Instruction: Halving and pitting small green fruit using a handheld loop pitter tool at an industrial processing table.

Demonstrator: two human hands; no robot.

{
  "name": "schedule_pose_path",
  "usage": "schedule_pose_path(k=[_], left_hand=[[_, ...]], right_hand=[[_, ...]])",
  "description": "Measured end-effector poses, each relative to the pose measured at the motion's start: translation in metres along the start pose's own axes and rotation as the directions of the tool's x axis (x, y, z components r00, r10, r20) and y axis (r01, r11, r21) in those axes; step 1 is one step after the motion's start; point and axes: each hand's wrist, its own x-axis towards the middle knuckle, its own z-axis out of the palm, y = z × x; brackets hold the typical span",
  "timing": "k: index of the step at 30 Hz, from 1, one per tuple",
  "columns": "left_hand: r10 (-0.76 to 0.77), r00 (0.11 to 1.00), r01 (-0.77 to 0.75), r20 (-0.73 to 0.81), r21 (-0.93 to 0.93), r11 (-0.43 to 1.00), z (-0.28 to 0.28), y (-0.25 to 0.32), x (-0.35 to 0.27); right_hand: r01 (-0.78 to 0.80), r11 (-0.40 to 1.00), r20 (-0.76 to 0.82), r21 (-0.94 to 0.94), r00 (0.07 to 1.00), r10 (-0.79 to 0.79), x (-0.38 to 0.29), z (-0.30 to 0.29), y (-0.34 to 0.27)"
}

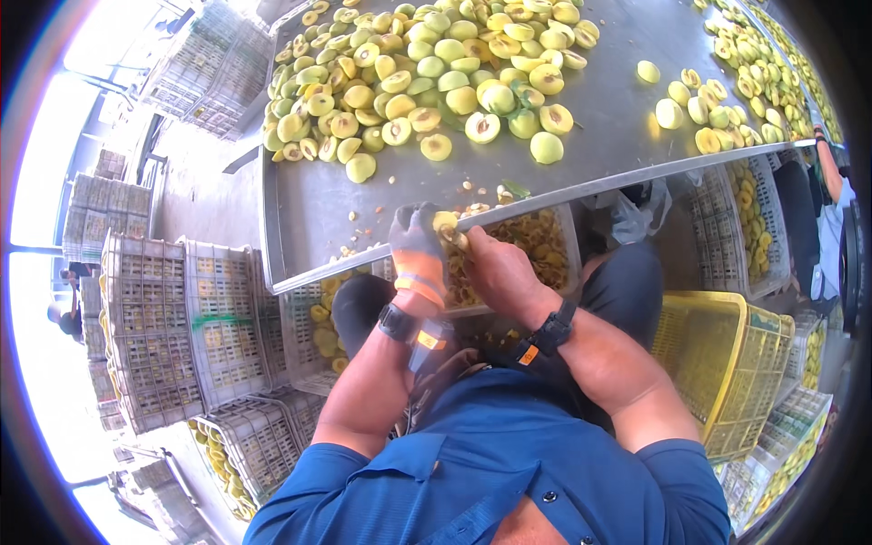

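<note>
My left hand (417, 248), in a grey and orange glove, grips a piece of yellow-green stone fruit (445, 221) at the metal table's front edge. Close against the fruit, my bare right hand (501, 266) is closed around a small tool (460, 241), mostly hidden by the fingers, so its kind is unclear. Beyond both hands lies a heap of halved stone fruit (409, 82) on the metal table (313, 204). Several loose pits (477, 208) and scraps lie near the rim. Below my hands, a crate (571, 248) holds fruit scraps and pits.
Stacked plastic crates (153, 327) stand at left, beside a crate of fruit (300, 340) near my knee. A yellow crate (736, 368) is at my right. Another person (828, 225) is at the far right, near more fruit (756, 82). A plastic bag (637, 214) hangs below the table edge.
</note>
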Motion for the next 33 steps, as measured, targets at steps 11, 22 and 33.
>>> schedule_pose_path(k=[11,22,33], left_hand=[[-0.157,0.985,0.133,-0.078,-0.25,0.959,0.013,0.003,0.0],[-0.213,0.975,0.222,0.065,-0.335,0.916,-0.008,-0.003,0.003],[-0.217,0.975,0.215,0.037,-0.372,0.903,-0.009,0.012,0.003]], right_hand=[[-0.099,0.995,0.104,0.026,0.99,0.095,-0.001,0.001,0.003],[0.112,0.983,0.011,-0.149,0.994,-0.112,-0.005,-0.012,0.002],[0.12,0.884,0.145,0.453,0.968,-0.206,-0.009,-0.009,0.0]])
